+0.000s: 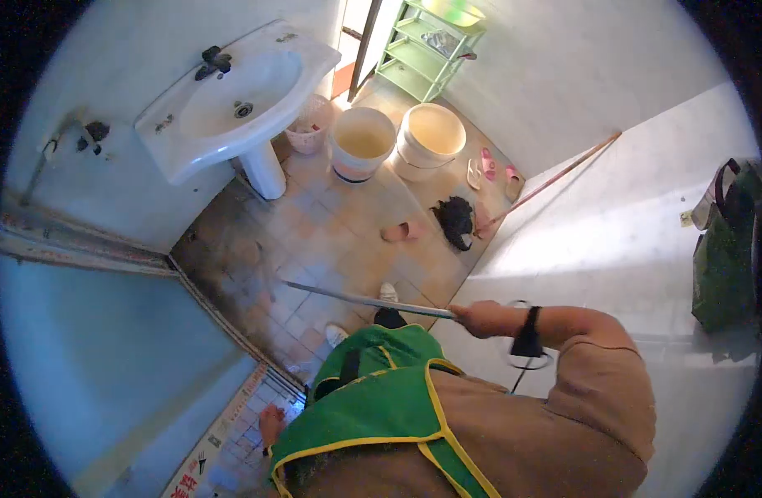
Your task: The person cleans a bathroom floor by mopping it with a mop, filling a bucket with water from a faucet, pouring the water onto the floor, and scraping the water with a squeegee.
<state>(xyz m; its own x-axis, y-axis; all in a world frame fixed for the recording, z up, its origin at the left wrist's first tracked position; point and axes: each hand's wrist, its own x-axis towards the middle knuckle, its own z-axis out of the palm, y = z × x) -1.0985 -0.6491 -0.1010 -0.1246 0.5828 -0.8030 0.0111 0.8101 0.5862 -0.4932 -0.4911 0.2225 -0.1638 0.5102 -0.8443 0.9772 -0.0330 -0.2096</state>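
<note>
A thin silver metal pole [368, 300] slants leftward over the tiled floor, and my right hand [479, 319] is closed around its near end. The pole's far end reaches the tiles left of my white shoes; what is fixed there, if anything, I cannot make out. A black strap with a wire loop hangs at my right wrist. Down by the doorway on the left, my left hand [271, 423] hangs beside my green apron [368, 407]. Its fingers are small and blurred, and I cannot see anything held in them.
A white washbasin [256, 95] stands at the upper left. Near it are a pink wastebasket [310, 133] and two buckets, one left [362, 149], one right [428, 141]. A black mop head [454, 221], pink slippers, a green shelf [422, 60] and a hanging green bag [724, 257] lie around.
</note>
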